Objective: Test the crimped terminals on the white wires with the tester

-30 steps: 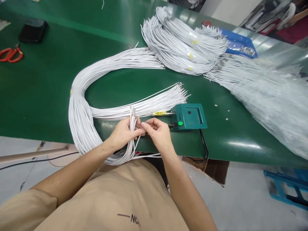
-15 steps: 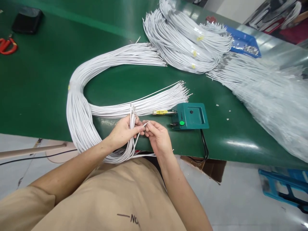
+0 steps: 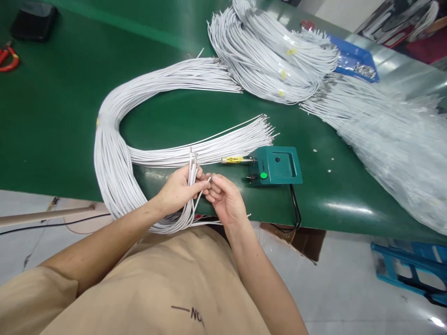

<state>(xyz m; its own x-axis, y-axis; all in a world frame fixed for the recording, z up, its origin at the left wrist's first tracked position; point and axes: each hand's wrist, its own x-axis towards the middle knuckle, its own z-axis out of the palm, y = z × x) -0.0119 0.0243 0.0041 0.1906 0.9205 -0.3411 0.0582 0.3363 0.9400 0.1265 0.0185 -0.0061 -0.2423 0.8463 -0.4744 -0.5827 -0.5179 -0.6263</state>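
Note:
My left hand (image 3: 176,191) is closed round a small upright bunch of white wires (image 3: 192,168), their tips pointing up at the front edge of the green table (image 3: 56,116). My right hand (image 3: 224,197) pinches the end of a single white wire (image 3: 208,180) right beside that bunch. The held wires run down into a big looped bundle of white wires (image 3: 111,139) lying on the table to the left. A small green tester box (image 3: 275,165) with a green button and a yellow-handled probe (image 3: 233,159) sits just right of my hands.
More white wire bundles (image 3: 272,60) lie at the back and a clear plastic bag of wires (image 3: 394,139) to the right. A blue tray (image 3: 356,58) holds metal parts. Red scissors (image 3: 7,58) and a black case (image 3: 33,18) are far left. A blue stool (image 3: 408,267) stands on the floor.
My right hand has drawn one wire end out from the bunch and moved it slightly up and closer to the left hand. The view has shifted a little.

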